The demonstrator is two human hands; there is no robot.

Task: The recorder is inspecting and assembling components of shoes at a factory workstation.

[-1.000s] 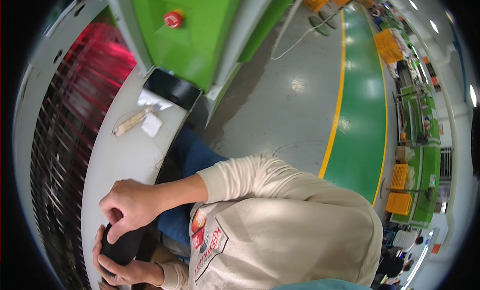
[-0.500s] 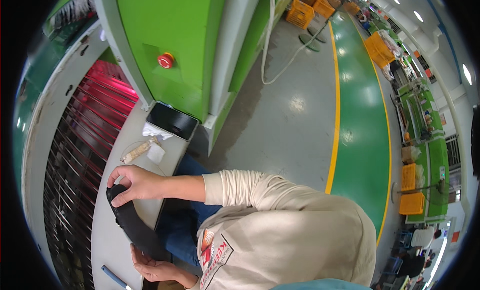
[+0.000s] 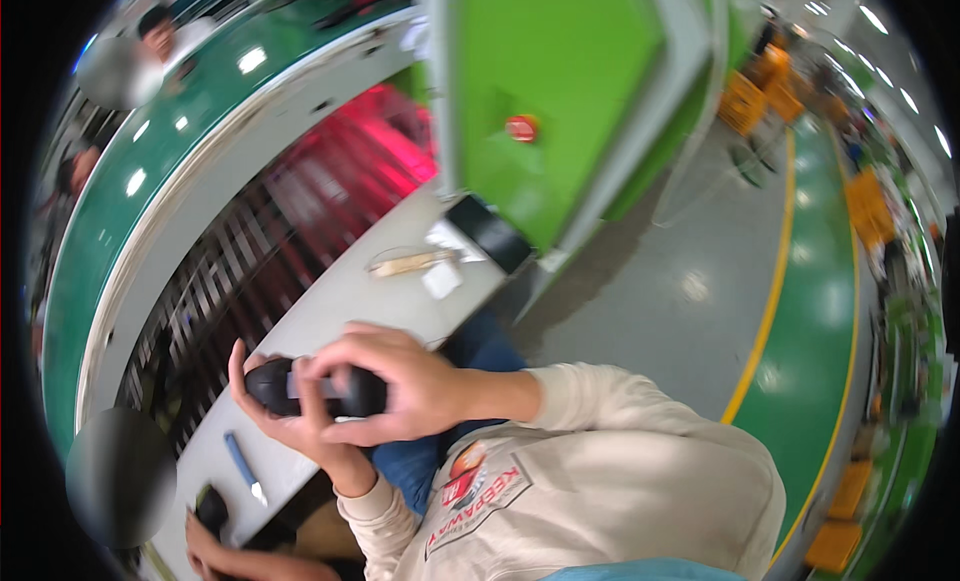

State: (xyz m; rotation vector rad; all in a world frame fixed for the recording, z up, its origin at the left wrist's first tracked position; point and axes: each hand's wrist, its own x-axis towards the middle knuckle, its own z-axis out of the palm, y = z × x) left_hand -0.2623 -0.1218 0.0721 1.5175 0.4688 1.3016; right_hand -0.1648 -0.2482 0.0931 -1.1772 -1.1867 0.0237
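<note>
Cupping a rounded black piece (image 3: 270,386) from below and along its far end, the person's left grip (image 3: 300,431) is closed around it, while the right grip (image 3: 400,386) lies across the top, fingers wrapped over the middle and clamped on it. The piece sits between the two palms, raised over the near edge of the pale tabletop (image 3: 360,316). It looks light, and its smooth, bulging ends suggest something soft or padded that would bend under pressure; motion blur hides the surface, so one cannot tell how slippery it is. It seems sturdy rather than fragile, best held by both ends with the fingers spread along its length.

Below and left of the grip, near it, lies a blue-handled tool (image 3: 240,459); farther that way, a co-worker's hand (image 3: 203,548) is beside another dark item (image 3: 210,508). Above and right of the grip rest a cream stick-like bundle (image 3: 410,264), a small white pad (image 3: 441,280) just beside it, and a dark phone (image 3: 488,233).
</note>
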